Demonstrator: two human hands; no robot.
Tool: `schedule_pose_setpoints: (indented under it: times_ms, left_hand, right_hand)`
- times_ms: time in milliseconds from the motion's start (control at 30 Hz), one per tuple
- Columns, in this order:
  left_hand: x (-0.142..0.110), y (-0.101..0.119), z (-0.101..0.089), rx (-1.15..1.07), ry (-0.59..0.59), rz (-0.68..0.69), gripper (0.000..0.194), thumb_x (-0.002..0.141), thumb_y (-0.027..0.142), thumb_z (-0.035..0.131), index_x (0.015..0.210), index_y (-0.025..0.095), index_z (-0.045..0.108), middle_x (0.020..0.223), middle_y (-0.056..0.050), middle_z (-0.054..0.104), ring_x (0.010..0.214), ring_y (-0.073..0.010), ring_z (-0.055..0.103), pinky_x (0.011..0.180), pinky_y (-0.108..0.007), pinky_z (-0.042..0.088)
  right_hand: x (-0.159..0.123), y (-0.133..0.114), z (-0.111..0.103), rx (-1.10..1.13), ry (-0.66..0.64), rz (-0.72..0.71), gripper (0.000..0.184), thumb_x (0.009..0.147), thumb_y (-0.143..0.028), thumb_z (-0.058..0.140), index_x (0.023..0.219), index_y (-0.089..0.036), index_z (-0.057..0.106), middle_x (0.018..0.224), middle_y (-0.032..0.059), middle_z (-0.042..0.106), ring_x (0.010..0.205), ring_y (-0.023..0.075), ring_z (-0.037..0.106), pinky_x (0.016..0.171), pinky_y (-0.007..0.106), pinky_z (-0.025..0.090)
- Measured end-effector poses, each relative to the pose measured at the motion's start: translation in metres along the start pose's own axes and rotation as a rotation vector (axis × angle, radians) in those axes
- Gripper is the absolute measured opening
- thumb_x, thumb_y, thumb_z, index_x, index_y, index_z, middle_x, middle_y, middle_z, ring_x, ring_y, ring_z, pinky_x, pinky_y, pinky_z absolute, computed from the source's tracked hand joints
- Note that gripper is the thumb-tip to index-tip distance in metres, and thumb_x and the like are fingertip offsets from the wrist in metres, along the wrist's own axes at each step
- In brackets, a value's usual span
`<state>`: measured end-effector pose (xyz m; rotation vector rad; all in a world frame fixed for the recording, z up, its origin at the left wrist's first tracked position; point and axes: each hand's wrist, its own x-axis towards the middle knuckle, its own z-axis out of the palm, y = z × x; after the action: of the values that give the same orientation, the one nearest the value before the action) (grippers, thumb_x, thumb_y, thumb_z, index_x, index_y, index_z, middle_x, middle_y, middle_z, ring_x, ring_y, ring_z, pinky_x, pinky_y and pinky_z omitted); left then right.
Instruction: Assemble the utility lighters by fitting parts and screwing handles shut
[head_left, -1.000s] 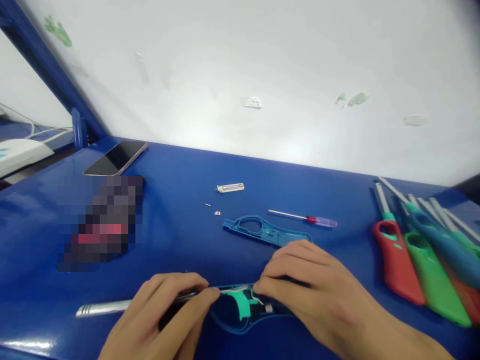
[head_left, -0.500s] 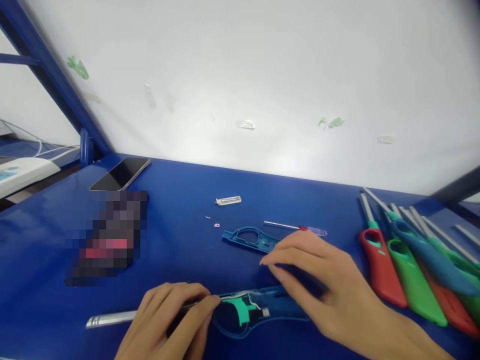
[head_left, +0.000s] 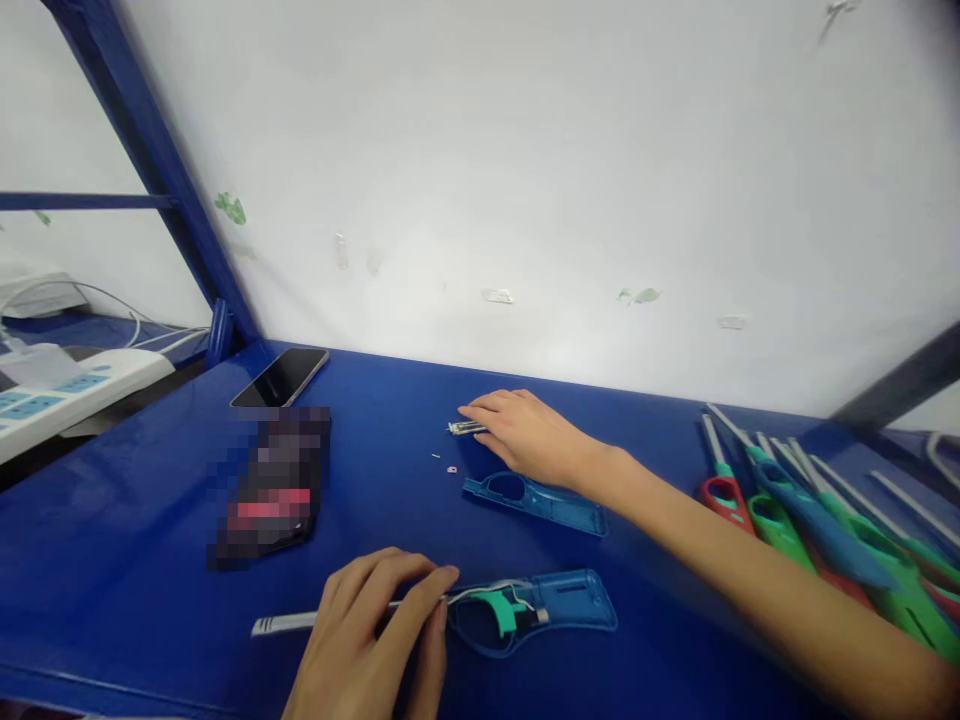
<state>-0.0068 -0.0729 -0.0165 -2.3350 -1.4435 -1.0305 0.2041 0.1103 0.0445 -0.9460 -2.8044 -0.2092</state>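
My left hand (head_left: 379, 630) is closed around the silver tube end of an opened lighter, whose tube (head_left: 283, 624) sticks out to the left. The lighter's blue half-shell (head_left: 576, 603) lies inner side up, with a green trigger (head_left: 501, 612) and a pale wire inside. My right hand (head_left: 521, 430) reaches to the back of the table, fingers and thumb about a small slim metallic-looking part (head_left: 465, 428); the hand covers its right end. The other blue half-shell (head_left: 559, 504) lies below my right wrist. Two tiny parts, a pin (head_left: 436, 456) and a pinkish piece (head_left: 451, 469), lie nearby.
Several red, green and blue lighters (head_left: 817, 515) are piled at the right, partly behind my forearm. A phone (head_left: 281, 378) and a blurred-out dark item (head_left: 274, 490) lie at the left. A white power strip (head_left: 82, 390) is beyond the blue frame (head_left: 169, 180).
My right hand has moved from above the lighter's shell to the slim part at the back. The screwdriver is now hidden behind my arm. The camera view has shifted; my left hand keeps its hold.
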Motion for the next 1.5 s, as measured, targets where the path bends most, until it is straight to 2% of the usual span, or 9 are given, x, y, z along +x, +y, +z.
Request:
schedule_pose_setpoints:
  times_ms: [100, 233, 333, 433, 533, 700, 1100, 1333, 1500]
  left_hand:
    - [0.011, -0.004, -0.004, 0.072, -0.058, -0.025, 0.027, 0.103, 0.018, 0.051, 0.125, 0.026, 0.064, 0.115, -0.004, 0.069, 0.109, -0.0196, 0.064, 0.092, -0.035, 0.057]
    - [0.04, -0.007, 0.002, 0.216, -0.26, -0.118, 0.031, 0.102, 0.01, 0.049, 0.123, 0.021, 0.068, 0.113, -0.007, 0.071, 0.102, -0.0244, 0.068, 0.086, -0.047, 0.061]
    - [0.066, -0.003, 0.01, 0.311, -0.48, -0.176, 0.021, 0.099, 0.017, 0.064, 0.121, 0.017, 0.067, 0.105, -0.004, 0.071, 0.097, -0.0197, 0.07, 0.086, -0.042, 0.062]
    - [0.088, 0.003, 0.014, 0.358, -0.623, -0.223, 0.031, 0.1, 0.03, 0.067, 0.128, 0.017, 0.063, 0.114, -0.006, 0.07, 0.1, -0.0195, 0.07, 0.086, -0.04, 0.062]
    - [0.103, 0.008, 0.014, 0.38, -0.707, -0.265, 0.034, 0.101, 0.035, 0.067, 0.129, 0.017, 0.062, 0.116, -0.007, 0.069, 0.095, -0.0178, 0.071, 0.081, -0.036, 0.063]
    - [0.118, 0.01, 0.017, 0.42, -0.762, -0.277, 0.032, 0.101, 0.037, 0.066, 0.125, 0.016, 0.063, 0.115, -0.006, 0.069, 0.092, -0.0171, 0.07, 0.079, -0.035, 0.062]
    - [0.104, 0.01, 0.006, 0.479, -0.793, -0.307, 0.021, 0.101, 0.034, 0.067, 0.111, 0.015, 0.066, 0.106, -0.004, 0.069, 0.081, -0.0132, 0.068, 0.072, -0.03, 0.06]
    - [0.082, -0.004, -0.003, 0.232, -0.558, -0.366, 0.018, 0.105, 0.022, 0.047, 0.096, 0.017, 0.062, 0.091, -0.001, 0.067, 0.07, -0.0143, 0.065, 0.067, -0.031, 0.053]
    - [0.061, 0.012, -0.015, -0.131, -0.389, -0.362, 0.035, 0.105, 0.052, 0.04, 0.094, 0.027, 0.061, 0.06, 0.007, 0.057, 0.048, -0.0108, 0.056, 0.046, -0.021, 0.045]
  right_hand:
    - [0.019, 0.002, 0.002, -0.078, -0.103, -0.055, 0.026, 0.102, -0.033, 0.069, 0.122, -0.016, 0.068, 0.121, 0.0081, 0.07, 0.103, 0.0233, 0.071, 0.091, 0.046, 0.06]
    - [0.012, -0.006, -0.012, -0.151, -0.119, -0.027, 0.023, 0.103, -0.034, 0.068, 0.117, -0.016, 0.068, 0.114, 0.0069, 0.071, 0.098, 0.0215, 0.071, 0.087, 0.043, 0.061]
    - [-0.011, -0.009, -0.028, -0.145, -0.052, 0.024, 0.022, 0.103, -0.032, 0.068, 0.118, -0.016, 0.067, 0.112, 0.0061, 0.07, 0.095, 0.0206, 0.07, 0.085, 0.041, 0.06]
    - [-0.042, -0.009, -0.041, -0.082, 0.028, 0.059, 0.02, 0.103, -0.026, 0.066, 0.121, -0.017, 0.066, 0.11, 0.0049, 0.069, 0.087, 0.0182, 0.068, 0.078, 0.036, 0.059]
    - [-0.073, -0.01, -0.046, -0.004, 0.101, 0.075, 0.019, 0.105, -0.014, 0.057, 0.121, -0.02, 0.066, 0.109, 0.0041, 0.069, 0.083, 0.0173, 0.066, 0.072, 0.032, 0.053]
    - [-0.107, -0.017, -0.038, 0.092, 0.198, 0.072, 0.016, 0.107, -0.016, 0.056, 0.116, -0.023, 0.067, 0.107, 0.0036, 0.071, 0.079, 0.019, 0.065, 0.071, 0.035, 0.047]
    - [-0.121, -0.025, -0.016, 0.246, 0.315, 0.025, 0.012, 0.109, -0.017, 0.054, 0.117, -0.021, 0.062, 0.107, 0.0028, 0.075, 0.095, 0.0211, 0.069, 0.081, 0.037, 0.046]
    - [-0.116, -0.044, -0.016, 0.296, 0.389, -0.019, 0.016, 0.11, -0.015, 0.053, 0.121, -0.019, 0.063, 0.108, 0.0013, 0.076, 0.096, 0.0175, 0.067, 0.086, 0.036, 0.044]
    - [-0.117, -0.058, -0.017, 0.321, 0.459, -0.047, 0.018, 0.108, -0.015, 0.057, 0.124, -0.018, 0.063, 0.11, 0.0014, 0.076, 0.097, 0.0156, 0.068, 0.09, 0.033, 0.046]
